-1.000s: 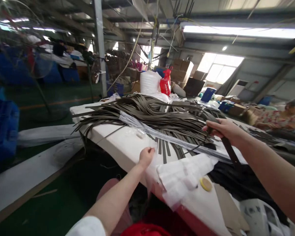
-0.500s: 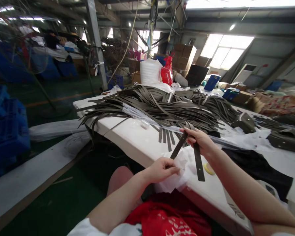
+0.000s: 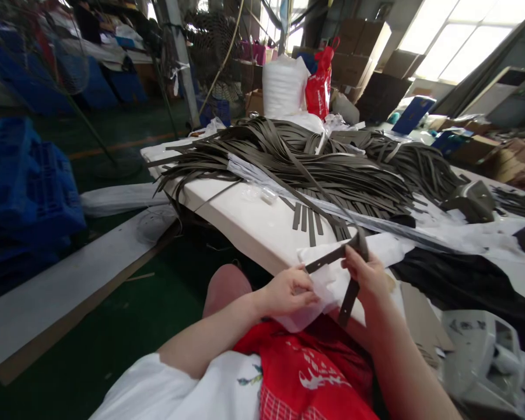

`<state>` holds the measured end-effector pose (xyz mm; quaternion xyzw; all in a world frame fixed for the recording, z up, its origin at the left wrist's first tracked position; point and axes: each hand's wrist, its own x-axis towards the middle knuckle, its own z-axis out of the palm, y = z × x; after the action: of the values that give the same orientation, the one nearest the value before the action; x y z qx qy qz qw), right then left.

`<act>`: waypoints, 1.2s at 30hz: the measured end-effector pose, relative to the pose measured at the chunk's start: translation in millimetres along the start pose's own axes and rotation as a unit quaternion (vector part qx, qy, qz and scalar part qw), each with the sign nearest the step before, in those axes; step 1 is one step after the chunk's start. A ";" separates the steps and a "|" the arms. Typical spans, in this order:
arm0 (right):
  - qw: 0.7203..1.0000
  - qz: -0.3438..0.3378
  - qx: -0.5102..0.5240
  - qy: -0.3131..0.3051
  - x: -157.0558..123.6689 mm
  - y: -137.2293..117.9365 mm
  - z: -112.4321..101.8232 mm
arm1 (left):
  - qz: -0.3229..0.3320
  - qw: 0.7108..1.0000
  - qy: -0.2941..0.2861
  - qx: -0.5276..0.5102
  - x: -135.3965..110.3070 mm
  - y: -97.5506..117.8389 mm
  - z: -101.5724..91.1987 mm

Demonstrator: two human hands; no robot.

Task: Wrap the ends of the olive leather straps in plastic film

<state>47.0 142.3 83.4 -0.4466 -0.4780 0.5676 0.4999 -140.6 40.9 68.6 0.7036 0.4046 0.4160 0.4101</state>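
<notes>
My right hand (image 3: 370, 274) is closed around a dark grey-brown strap (image 3: 328, 259) just above the table's front edge. One punched end of the strap hangs below that hand, and a long length runs back toward the pile. My left hand (image 3: 291, 290) is closed at the strap's other end, its fingers curled; the exact pinch is partly hidden. Thin white translucent sheeting (image 3: 304, 315) lies under and against the left fingers. Beyond my hands, a big heap of similar straps (image 3: 262, 154) spreads over the white table (image 3: 258, 224), with several short strap ends lying side by side in front.
A white machine housing (image 3: 481, 350) and black cloth (image 3: 464, 286) are at right. Blue plastic crates (image 3: 26, 181) stand on the left. Behind the heap are a white foam roll (image 3: 284, 87) and a red bag (image 3: 319, 81). A metal post (image 3: 184, 64) rises behind the table.
My view has tipped downward. My right hand has turned and come lower and nearer to me with the strap, which now bends more sharply at its fingers. My left hand stays at the other end.
</notes>
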 end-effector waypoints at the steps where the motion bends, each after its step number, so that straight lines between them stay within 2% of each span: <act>1: 0.998 -0.041 0.025 0.051 1.3 -5.5 -5.4 | 0.010 1.000 0.024 0.014 -0.9 -1.4 -2.2; 3: 0.989 -0.092 0.059 0.096 1.7 -15.7 -13.2 | 0.020 0.998 0.057 0.015 -2.8 -5.9 -5.5; 6: 0.989 -0.100 0.060 0.086 -0.8 -22.3 -15.5 | -0.007 0.997 0.074 0.000 -4.7 -13.8 -6.1; 11: 0.995 -0.069 0.025 0.064 -2.9 -10.0 -10.2 | -0.015 0.999 0.040 0.016 -3.3 -17.7 -4.9; 18: 0.997 -0.004 -0.072 -0.037 -5.1 13.3 -13.7 | -0.046 0.997 0.016 0.062 1.2 -19.6 -6.2; 24: 0.989 -0.011 -0.137 -0.048 0.5 9.4 -22.1 | -0.034 0.992 -0.025 0.116 0.7 -21.4 -8.3; 29: 0.982 -0.017 -0.172 -0.074 -2.3 4.1 -15.4 | -0.044 0.996 -0.008 0.071 5.6 -18.8 -4.6; 34: 0.979 0.034 -0.147 -0.134 -14.1 26.8 6.4 | -0.062 0.996 0.059 -0.011 9.5 -19.2 0.4; 36: 0.982 0.056 -0.106 -0.143 -11.3 31.4 8.4 | -0.066 0.996 0.063 -0.022 8.3 -20.3 1.0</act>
<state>35.5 128.8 53.9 -0.4379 -0.5762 0.5985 0.3436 -141.7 55.1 51.8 0.6386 0.4663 0.4402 0.4255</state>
